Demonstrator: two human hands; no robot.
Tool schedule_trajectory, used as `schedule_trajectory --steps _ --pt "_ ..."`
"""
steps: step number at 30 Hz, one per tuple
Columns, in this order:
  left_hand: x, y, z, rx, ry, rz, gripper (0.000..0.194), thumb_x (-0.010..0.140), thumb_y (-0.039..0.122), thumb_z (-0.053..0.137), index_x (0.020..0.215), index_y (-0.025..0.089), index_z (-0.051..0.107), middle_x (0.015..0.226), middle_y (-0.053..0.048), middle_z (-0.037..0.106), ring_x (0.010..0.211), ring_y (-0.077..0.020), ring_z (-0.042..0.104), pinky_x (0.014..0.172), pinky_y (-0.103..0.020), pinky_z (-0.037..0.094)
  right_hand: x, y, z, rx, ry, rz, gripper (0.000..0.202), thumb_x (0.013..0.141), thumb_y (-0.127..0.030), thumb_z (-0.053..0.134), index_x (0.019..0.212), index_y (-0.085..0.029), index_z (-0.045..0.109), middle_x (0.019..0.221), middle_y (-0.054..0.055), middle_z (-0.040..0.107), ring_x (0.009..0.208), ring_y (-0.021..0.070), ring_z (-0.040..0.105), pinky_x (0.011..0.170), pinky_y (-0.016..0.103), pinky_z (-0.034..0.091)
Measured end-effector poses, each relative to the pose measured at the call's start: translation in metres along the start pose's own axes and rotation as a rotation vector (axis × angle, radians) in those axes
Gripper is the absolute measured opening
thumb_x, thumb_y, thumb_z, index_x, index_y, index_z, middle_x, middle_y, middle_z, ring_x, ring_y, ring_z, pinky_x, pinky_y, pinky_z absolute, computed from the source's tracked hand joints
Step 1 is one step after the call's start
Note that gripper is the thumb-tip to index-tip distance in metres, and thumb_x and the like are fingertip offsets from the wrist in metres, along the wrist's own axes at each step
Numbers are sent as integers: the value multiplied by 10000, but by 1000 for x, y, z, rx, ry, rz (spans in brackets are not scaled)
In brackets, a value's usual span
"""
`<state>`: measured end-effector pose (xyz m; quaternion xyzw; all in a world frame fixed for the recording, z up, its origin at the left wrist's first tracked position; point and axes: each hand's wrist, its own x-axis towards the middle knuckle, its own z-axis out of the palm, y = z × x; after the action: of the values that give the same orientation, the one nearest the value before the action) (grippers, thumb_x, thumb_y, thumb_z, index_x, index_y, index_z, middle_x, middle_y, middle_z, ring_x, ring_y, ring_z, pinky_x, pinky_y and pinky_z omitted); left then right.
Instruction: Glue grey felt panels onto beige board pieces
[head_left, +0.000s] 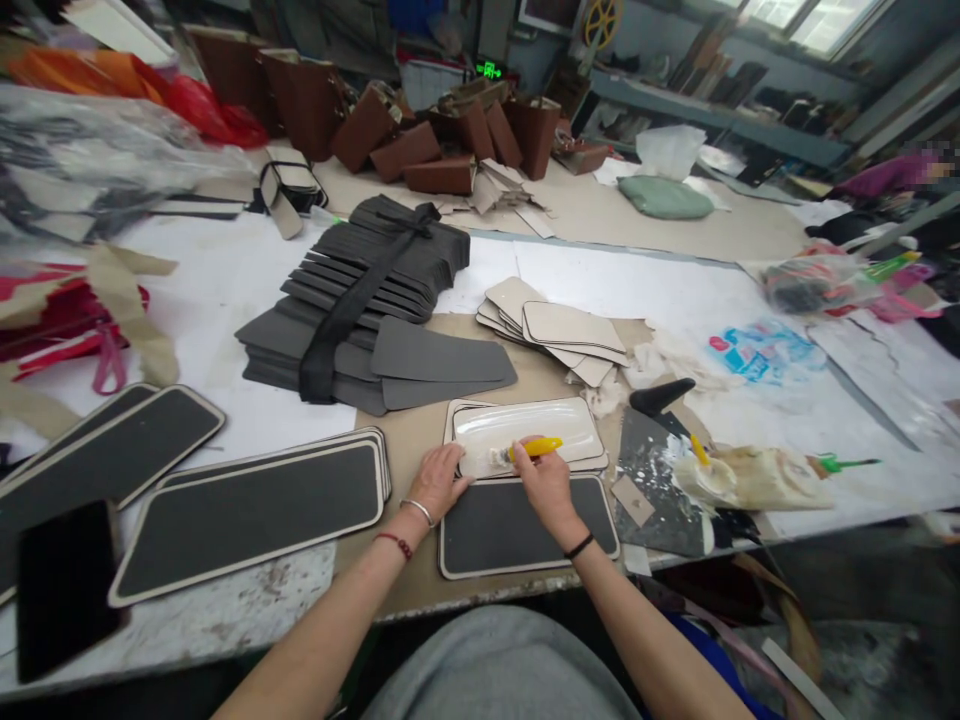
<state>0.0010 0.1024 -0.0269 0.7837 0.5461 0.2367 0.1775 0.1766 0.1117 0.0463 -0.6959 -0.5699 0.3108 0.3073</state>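
Observation:
A cream panel [566, 420] with rounded corners lies on a small stack, its top wet and glossy with white glue. My left hand [435, 483] holds its lower left corner, the fingers at the edge and the thumb below. In my right hand [550, 490] is a glue brush [541, 447] with a yellow handle, its bristles down on the panel's wet face. Directly below lies a dark grey panel [517, 530] with a cream border, partly under my right wrist. A glue-smeared bottle [772, 477] rests on its side to the right.
Strapped dark grey pieces [375, 290] are stacked behind my left hand. Loose cream panels [574, 330] lie behind the glued one. Bordered panels [255, 515] and a black phone [67, 585] sit at left. Brown boxes [439, 170] line the back; a co-worker's purple sleeve [885, 175] shows at far right.

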Motion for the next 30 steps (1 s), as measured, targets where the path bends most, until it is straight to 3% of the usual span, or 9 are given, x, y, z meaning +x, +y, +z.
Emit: schedule_trajectory --steps 4,11,13,17,19,21,26,28,30 --pt "0 0 0 -7 2 -2 314 736 250 604 1014 182 475 1011 -73 571 978 -220 534 885 -415 433 -2 3 11 125 -111 29 374 777 -516 451 775 -180 615 641 31 643 579 172 614 601 276 468" --pt "0 0 0 -2 4 8 333 724 235 623 1023 164 496 1050 -98 567 1011 -233 515 921 -426 408 17 28 -44 -65 139 120 412 741 -537 482 781 -154 627 635 81 654 617 218 625 615 306 465" --pt "0 0 0 1 -3 17 305 728 236 618 1007 171 513 1047 -92 569 1002 -229 516 912 -419 416 16 19 -35 21 87 111 388 741 -526 487 771 -163 619 652 75 658 606 202 624 604 291 469" --pt "1 0 -2 8 -21 46 228 744 233 596 964 199 550 1036 -72 574 973 -213 528 876 -404 441 15 1 8 236 -106 93 324 741 -485 490 777 -182 598 649 34 651 568 169 618 579 266 475" --pt "1 -1 -3 18 -13 60 190 746 238 592 929 193 566 1035 -78 575 972 -214 531 870 -400 449 24 9 10 215 -106 86 324 731 -478 492 781 -178 602 630 26 647 556 169 615 580 270 472" --pt "1 -1 -4 24 -1 81 163 749 249 591 897 183 575 1033 -87 577 973 -218 532 868 -397 455 38 30 -14 80 -4 96 349 723 -488 484 769 -168 616 595 33 641 567 186 619 609 289 467" --pt "0 -2 -3 1 35 103 163 750 248 589 897 178 585 1017 -94 585 975 -224 536 871 -403 462 71 85 -110 -217 333 207 466 703 -537 468 814 -120 644 605 96 658 660 257 644 670 354 460" --pt "0 -2 -2 -15 45 96 168 747 247 594 900 177 589 1019 -97 587 982 -228 536 877 -410 460 73 86 -123 -193 350 188 493 702 -560 472 841 -117 640 636 104 667 667 259 648 679 363 465" --pt "0 -2 -1 -20 51 86 166 742 244 599 894 177 591 1021 -98 589 987 -229 536 882 -414 458 69 72 -112 -102 309 164 493 696 -580 488 839 -131 632 650 93 669 641 240 647 665 351 476"
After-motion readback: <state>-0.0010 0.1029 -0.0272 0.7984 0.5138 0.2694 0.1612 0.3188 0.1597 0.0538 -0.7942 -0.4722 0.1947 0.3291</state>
